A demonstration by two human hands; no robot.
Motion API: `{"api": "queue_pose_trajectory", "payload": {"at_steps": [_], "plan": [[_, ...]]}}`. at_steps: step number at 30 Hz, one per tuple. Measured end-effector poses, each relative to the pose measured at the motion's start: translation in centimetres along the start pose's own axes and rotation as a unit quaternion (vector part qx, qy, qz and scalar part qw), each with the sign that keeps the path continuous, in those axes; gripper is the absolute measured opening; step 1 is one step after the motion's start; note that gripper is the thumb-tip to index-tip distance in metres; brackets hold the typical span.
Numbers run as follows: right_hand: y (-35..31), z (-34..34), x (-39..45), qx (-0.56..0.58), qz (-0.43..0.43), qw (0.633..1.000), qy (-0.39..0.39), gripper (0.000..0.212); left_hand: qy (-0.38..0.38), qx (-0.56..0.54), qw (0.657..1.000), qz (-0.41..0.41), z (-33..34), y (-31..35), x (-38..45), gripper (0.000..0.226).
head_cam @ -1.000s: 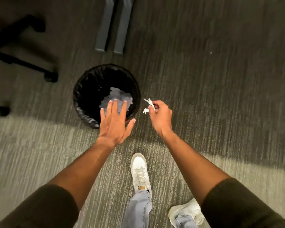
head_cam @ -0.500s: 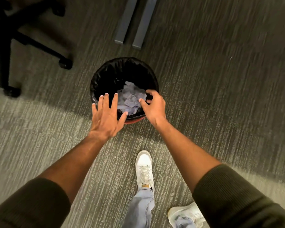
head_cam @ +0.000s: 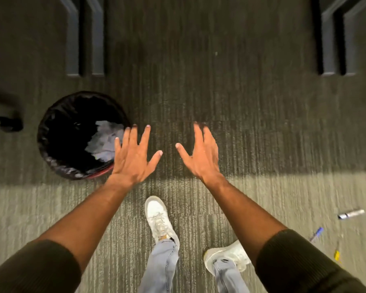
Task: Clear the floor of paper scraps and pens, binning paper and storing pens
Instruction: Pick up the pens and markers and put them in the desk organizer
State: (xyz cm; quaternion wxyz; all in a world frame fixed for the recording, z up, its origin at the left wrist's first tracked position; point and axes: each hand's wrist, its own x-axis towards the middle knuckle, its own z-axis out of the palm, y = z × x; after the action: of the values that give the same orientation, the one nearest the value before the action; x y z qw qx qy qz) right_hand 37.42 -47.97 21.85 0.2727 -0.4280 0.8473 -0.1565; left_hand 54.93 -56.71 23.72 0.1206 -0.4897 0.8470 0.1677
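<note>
Single view, head-worn, wide-angle. Looks steeply down from standing height at the carpet floor (head_cam: 251,127), far edge toward frame top. Both arms reach forward from the bottom corners; left hand (head_cam: 133,157) and right hand (head_cam: 201,155) sit mid-frame, nearest the lens. Bin (head_cam: 51,127) lies just left of the left hand. No second view to compare

Dim, perhaps motion-blurred; shadowed far carpet (head_cam: 220,81).
</note>
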Motion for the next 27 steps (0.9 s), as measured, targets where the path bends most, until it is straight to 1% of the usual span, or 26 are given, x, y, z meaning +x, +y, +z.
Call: {"api": "queue_pose_trajectory", "payload": {"at_steps": [7, 14, 20, 24, 27], "plan": [[13.3, -8.1, -3.8, -0.002, 0.122, 0.991, 0.051, 0.086, -0.031, 0.013, 0.994, 0.108, 0.9, 14.8, 0.6, 0.082], [26.5, -14.6, -9.3, 0.02, 0.222, 0.969, 0.103, 0.087, -0.071, 0.033, 0.974, 0.213, 3.5, 29.8, -0.4, 0.082], [37.4, -18.0, -15.4, 0.037, 0.316, 0.938, 0.141, 0.088, -0.1, 0.061, 0.949, 0.294, 6.5, 41.7, -2.3, 0.082], [43.2, -19.0, -19.9, 0.049, 0.374, 0.915, 0.141, 0.09, -0.126, 0.1, 0.925, 0.343, 8.3, 48.0, -4.5, 0.082], [46.8, -19.4, -23.7, 0.071, 0.425, 0.892, 0.139, 0.09, -0.143, 0.129, 0.905, 0.381, 9.5, 52.2, -6.3, 0.082]]}}
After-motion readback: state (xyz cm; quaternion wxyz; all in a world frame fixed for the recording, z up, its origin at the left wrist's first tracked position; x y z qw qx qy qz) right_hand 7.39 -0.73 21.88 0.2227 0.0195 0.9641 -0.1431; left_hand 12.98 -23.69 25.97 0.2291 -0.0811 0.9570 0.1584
